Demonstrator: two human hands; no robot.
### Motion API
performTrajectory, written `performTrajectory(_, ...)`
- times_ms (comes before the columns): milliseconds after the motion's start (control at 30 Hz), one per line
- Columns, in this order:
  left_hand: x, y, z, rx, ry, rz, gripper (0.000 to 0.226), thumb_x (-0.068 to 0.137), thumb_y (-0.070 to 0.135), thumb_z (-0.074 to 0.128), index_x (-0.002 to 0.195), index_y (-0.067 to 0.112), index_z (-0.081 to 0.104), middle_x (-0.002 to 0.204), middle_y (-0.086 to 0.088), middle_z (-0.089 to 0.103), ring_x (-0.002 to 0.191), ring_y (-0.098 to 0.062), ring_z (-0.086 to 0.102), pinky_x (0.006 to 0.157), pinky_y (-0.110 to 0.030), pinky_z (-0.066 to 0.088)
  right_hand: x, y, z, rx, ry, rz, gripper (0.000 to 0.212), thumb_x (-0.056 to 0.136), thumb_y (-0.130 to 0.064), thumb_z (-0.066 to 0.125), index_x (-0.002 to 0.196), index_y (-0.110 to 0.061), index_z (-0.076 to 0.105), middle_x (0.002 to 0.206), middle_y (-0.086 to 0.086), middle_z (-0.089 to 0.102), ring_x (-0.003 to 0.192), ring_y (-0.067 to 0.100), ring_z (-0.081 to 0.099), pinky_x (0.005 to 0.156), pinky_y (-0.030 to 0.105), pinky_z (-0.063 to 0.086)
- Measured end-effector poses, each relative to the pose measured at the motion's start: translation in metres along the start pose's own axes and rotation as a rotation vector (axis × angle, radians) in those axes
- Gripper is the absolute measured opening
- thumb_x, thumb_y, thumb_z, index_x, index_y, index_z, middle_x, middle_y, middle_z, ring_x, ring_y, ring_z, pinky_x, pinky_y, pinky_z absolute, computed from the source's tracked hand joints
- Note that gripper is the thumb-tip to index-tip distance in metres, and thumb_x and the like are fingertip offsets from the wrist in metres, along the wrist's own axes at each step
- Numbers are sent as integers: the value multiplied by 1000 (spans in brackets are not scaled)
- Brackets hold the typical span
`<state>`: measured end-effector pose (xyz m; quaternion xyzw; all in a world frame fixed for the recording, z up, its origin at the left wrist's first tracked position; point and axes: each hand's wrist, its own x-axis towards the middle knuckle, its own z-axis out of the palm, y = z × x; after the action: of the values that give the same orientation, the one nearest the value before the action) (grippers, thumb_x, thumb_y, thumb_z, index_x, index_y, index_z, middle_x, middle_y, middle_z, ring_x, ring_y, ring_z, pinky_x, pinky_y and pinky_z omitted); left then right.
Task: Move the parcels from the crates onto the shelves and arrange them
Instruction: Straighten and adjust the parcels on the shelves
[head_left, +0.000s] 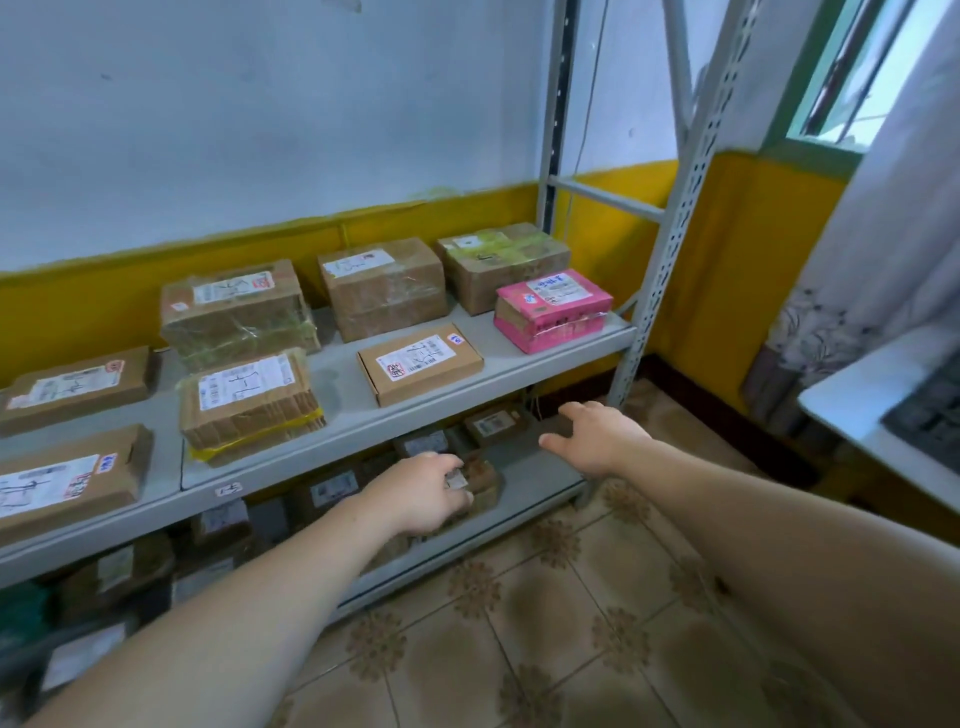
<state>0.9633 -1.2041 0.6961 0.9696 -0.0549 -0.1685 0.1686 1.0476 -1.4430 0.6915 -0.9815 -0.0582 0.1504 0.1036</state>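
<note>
White wall (260, 130) with a yellow lower band (727, 260); floor tiles (571, 623) patterned with brown flowers; green-framed window (852, 93); pale curtain (883, 260); white worktop (852, 410) bearing a dark object (930, 415) at its far edge.

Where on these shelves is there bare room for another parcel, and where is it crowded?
Upper shelf: bare front corner between the flat brown box and the pink parcel. Lower shelf: bare right end by the right hand, beside the small parcel the left hand grips. Both shelves are crowded towards the left.
</note>
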Motion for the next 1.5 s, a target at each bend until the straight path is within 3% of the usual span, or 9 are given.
performTrajectory(467,117,-32,31,114,-124,28,58,90,48,57,142,25,44,146,-4,43,132,-24,42,105,-37,41,111,1,29,8,-143,-19,76,90,-65,47,152,-23,31,151,6,39,133,30,43,104,44,42)
performTrajectory(700,166,-47,47,13,-217,-143,48,93,42,54,137,22,49,137,-5,50,119,-25,51,95,-35,45,179,16,48,-29,-283,-54,74,92,-61,45,152,-20,30,151,10,39,133,32,41,105,44,40)
performTrajectory(900,207,-63,82,-197,-159,-386,45,94,44,53,134,24,50,131,-3,54,110,-20,54,92,-35,46,257,34,84,-80,-421,-219,63,97,-56,43,145,-16,39,144,9,48,124,26,49,101,39,42)
performTrajectory(1033,241,-81,137,-246,-173,-521,52,95,49,51,138,20,46,138,-8,52,118,-25,52,95,-32,44,303,45,133,-144,-469,-283,68,98,-58,39,151,-16,34,154,9,38,137,27,39,107,33,33)
performTrajectory(1133,269,-107,184,-260,-159,-575,61,94,50,53,145,19,40,149,-8,43,130,-26,44,104,-31,39,337,48,182,-90,-452,-293,66,97,-58,41,149,-18,39,151,10,43,132,28,45,103,33,37)
performTrajectory(1267,312,-152,244,-327,-39,-600,44,94,39,59,133,21,52,132,-9,58,114,-26,56,93,-32,46,379,51,257,-5,-369,-349,63,97,-64,36,146,-26,43,148,9,47,125,29,51,87,31,38)
performTrajectory(1333,338,-176,274,-327,41,-623,36,93,35,60,126,21,56,129,-9,59,111,-26,56,89,-32,47,404,49,295,1,-338,-410,58,100,-57,38,148,-23,40,151,11,42,130,31,46,90,33,37)
performTrajectory(1433,373,-211,313,-321,180,-700,44,94,37,57,134,23,48,144,-9,41,120,-28,49,92,-34,45,443,43,346,8,-292,-477,50,101,-50,39,144,-25,43,156,10,31,140,32,32,108,40,32)
performTrajectory(1500,393,-233,334,-233,241,-738,58,95,47,51,146,27,35,157,-9,24,139,-32,30,104,-40,35,465,41,378,13,-249,-513,53,100,-53,37,147,-27,38,156,6,30,142,31,26,109,41,31)
